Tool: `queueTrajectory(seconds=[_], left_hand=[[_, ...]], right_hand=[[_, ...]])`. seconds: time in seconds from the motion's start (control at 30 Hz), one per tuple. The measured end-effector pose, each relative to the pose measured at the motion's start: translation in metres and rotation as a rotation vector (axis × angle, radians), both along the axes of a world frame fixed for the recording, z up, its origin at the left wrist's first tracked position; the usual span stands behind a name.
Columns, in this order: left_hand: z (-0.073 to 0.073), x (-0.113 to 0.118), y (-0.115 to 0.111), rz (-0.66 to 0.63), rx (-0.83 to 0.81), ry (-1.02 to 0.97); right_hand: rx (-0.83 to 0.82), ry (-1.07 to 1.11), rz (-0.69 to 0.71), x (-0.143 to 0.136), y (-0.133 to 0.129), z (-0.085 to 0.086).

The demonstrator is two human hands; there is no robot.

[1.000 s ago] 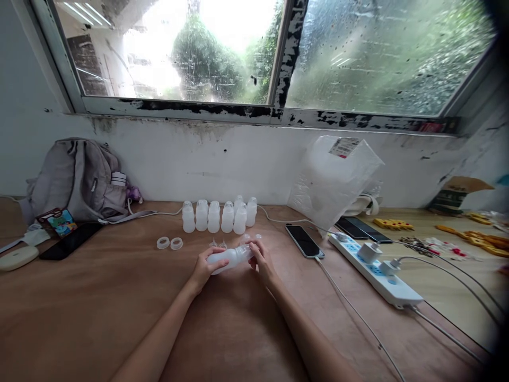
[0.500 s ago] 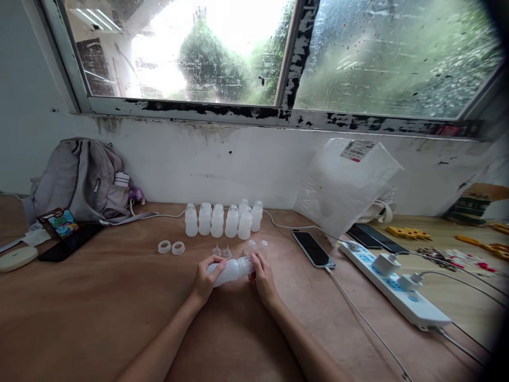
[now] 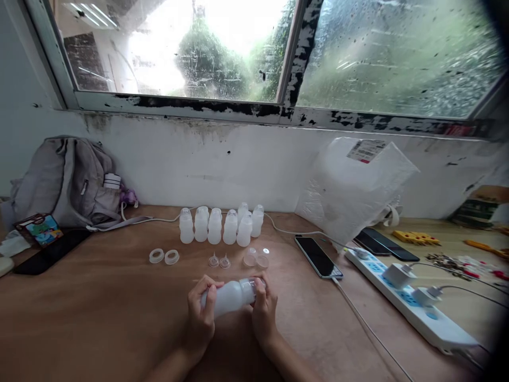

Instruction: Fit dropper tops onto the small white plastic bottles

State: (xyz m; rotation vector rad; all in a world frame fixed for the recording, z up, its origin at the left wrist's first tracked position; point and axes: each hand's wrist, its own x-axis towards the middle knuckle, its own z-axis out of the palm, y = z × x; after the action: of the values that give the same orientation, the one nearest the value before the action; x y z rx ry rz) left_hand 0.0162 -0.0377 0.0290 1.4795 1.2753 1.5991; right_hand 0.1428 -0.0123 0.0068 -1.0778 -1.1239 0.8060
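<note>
Desk (image 3: 131, 318) reddish brown. Backpack (image 3: 85, 183) grey, charm (image 3: 128, 196) purple. Bottles (image 3: 214, 227) milky white. Power strip (image 3: 413, 302) white, sockets blue. Connector piece (image 3: 415, 238) yellow. Window frame (image 3: 178, 105) white, patched black.

The frosted white bottle (image 3: 228, 298) tilts nearly horizontal above the brown table (image 3: 119, 318), clear cap (image 3: 248, 288) rightward.

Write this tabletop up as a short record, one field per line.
left hand: around the body of a frosted bottle
right hand: on that bottle's clear end
standing bottles: seven, upright, near the wall
small parts: two rings, two pointed clear pieces, two clear caps
left side: backpack
right side: phone with cable, power strip
</note>
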Motion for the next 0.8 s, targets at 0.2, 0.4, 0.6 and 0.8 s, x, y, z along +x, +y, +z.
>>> queueTrajectory(seconds=[0.2, 0.4, 0.6, 0.8], left_hand=[[0.002, -0.006, 0.013, 0.003, 0.038, 0.164], [0.003, -0.014, 0.029, -0.144, 0.057, 0.454], [-0.016, -0.013, 0.033, -0.263, 0.109, 0.601], [-0.017, -0.014, 0.033, -0.163, 0.207, 0.585]], right_hand=[[-0.050, 0.015, 0.031, 0.000, 0.005, 0.000], [-0.224, 0.213, 0.137, 0.003, 0.018, 0.007], [-0.207, 0.099, 0.314, 0.002, 0.016, 0.020], [-0.116, 0.073, 0.388, -0.003, 0.010, 0.031]])
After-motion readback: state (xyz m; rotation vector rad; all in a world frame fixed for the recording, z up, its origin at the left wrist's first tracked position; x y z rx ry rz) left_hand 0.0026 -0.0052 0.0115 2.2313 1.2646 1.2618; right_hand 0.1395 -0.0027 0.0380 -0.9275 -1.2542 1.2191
